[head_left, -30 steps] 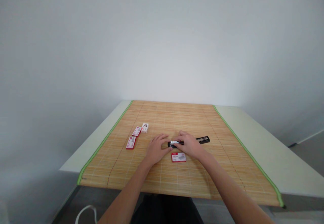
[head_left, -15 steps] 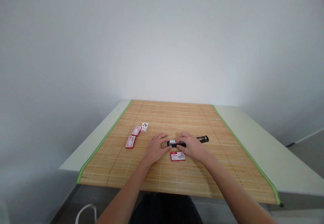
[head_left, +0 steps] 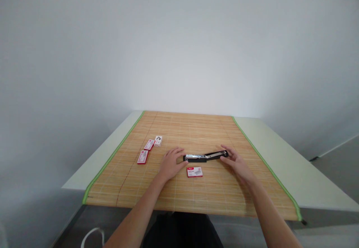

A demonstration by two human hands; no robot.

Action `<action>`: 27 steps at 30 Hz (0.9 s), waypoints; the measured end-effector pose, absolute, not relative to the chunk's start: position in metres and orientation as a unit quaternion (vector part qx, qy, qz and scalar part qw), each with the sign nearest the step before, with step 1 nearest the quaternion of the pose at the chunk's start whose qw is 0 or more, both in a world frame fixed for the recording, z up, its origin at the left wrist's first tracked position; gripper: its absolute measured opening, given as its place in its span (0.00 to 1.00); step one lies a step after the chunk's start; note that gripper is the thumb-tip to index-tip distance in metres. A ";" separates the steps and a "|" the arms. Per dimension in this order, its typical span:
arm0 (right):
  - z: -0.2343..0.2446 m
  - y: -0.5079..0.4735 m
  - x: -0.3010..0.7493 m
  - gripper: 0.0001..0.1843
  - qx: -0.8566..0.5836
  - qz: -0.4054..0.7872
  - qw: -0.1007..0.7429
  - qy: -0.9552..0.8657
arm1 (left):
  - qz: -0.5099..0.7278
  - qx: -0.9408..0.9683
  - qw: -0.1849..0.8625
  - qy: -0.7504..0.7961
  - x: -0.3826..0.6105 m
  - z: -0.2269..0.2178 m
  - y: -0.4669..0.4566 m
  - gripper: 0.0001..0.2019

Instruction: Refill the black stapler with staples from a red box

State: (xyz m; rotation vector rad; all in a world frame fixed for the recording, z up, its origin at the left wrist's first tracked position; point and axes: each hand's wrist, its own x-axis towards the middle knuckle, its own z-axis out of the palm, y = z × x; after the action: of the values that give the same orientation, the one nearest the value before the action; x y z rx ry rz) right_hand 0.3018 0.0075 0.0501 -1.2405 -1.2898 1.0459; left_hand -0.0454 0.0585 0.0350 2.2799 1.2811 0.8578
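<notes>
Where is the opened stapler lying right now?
In the head view the stapler lies opened flat near the middle of the bamboo mat, between the left hand and right hand, just beyond a red staple box.

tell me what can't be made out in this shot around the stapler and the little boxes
All in the head view:
- Print on the red box near the stapler: too small to read.
- The two red boxes and white box further left: labels too small.
- Stapler's left end: covered by the left hand fingertips.
- Whether staples sit in the opened stapler: too small.
- Right hand touching the stapler's end or not: unclear.
- White loop below the table: cut off by the bottom edge.
</notes>
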 end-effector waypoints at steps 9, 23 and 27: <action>0.084 0.034 0.249 0.23 -0.469 0.385 0.489 -0.627 | 0.297 0.818 0.184 0.457 -0.046 0.033 0.060 0.18; 0.089 0.045 0.198 0.18 -0.448 0.268 0.297 -0.799 | 0.299 0.822 0.170 0.453 -0.046 0.030 0.061 0.20; 0.083 0.031 0.222 0.15 -0.516 0.254 0.306 -0.758 | 0.304 0.818 0.159 0.461 -0.044 0.028 0.060 0.22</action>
State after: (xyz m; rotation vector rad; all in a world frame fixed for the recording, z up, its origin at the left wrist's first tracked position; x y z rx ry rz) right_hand 0.2216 0.0310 0.0830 -1.3663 -2.0068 0.6732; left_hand -0.0442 0.0597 0.0276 2.3394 1.3188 0.8676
